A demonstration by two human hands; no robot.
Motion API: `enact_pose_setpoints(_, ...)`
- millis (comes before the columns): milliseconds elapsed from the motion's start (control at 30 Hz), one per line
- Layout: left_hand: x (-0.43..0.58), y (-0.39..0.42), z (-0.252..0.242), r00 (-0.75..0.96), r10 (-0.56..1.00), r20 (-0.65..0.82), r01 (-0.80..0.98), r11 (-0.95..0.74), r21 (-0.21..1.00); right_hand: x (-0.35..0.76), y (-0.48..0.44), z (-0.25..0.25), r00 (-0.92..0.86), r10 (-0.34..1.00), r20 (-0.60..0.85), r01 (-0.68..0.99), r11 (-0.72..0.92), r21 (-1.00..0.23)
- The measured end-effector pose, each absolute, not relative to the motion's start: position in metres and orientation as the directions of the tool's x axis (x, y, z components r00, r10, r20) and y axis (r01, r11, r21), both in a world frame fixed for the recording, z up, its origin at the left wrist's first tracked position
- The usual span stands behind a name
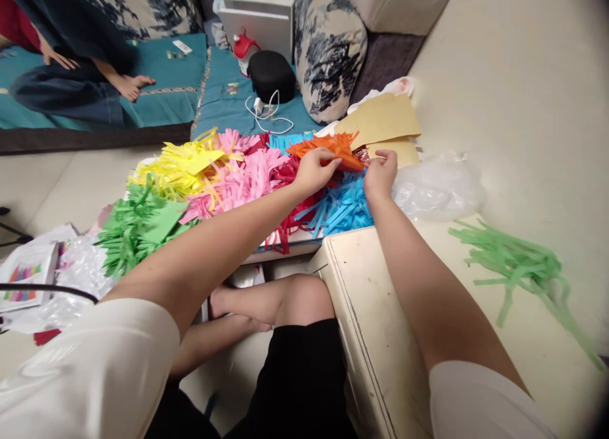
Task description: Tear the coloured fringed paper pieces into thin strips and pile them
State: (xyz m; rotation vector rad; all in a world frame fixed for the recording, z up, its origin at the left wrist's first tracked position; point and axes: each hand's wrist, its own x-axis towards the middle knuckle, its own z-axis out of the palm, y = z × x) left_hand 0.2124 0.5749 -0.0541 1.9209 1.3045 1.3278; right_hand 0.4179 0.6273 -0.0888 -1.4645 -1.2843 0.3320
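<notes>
My left hand [314, 170] is closed on a bundle of orange paper strips [328, 147], pinching it near the middle. My right hand [380, 171] pinches the right end of the same orange bundle. The bundle sits at the far side of a spread of cut paper strips: blue [340, 209] just under my hands, red [290, 220], pink [238, 182], yellow [183, 166] and green [137, 226] to the left.
A low cream table [375, 318] stands in front of me with loose green strips [518, 268] on its right. Clear plastic wrap [438, 185] and brown paper sheets [380, 118] lie beyond my hands. Another person sits on a teal mat [166, 103] at upper left.
</notes>
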Motion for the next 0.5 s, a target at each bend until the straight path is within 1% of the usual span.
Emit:
enact_pose_setpoints(67,0.211,0.577,-0.057,0.108,0.904,0.415,0.38,-0.423,0.822,0.415,0.628,-0.093,0.312,0.883,0.351,0.472,0.177,-0.864)
enact_pose_setpoints(167,0.211,0.576,-0.06,0.15,0.916,0.371,0.374,-0.4,0.837,0.409,0.628,-0.095,0.217,0.923,0.318,0.426,0.204,-0.882)
enact_pose_setpoints(267,0.214,0.576,-0.062,0.08,0.927,0.366,0.358,-0.369,0.858,0.41,0.628,-0.095,0.205,0.936,0.286,0.386,0.191,-0.903)
enact_pose_setpoints(333,0.218,0.579,-0.062,0.02,0.932,0.362,0.295,-0.352,0.888,0.414,0.629,-0.095,0.228,0.933,0.278,0.401,0.17,-0.9)
enact_pose_setpoints(433,0.221,0.584,-0.059,-0.057,0.934,0.353,0.182,-0.338,0.924,0.422,0.632,-0.095,0.294,0.889,0.352,0.46,0.191,-0.867)
enact_pose_setpoints(500,0.22,0.586,-0.055,-0.075,0.916,0.394,0.169,-0.378,0.91,0.425,0.633,-0.093,0.326,0.845,0.424,0.475,0.242,-0.846)
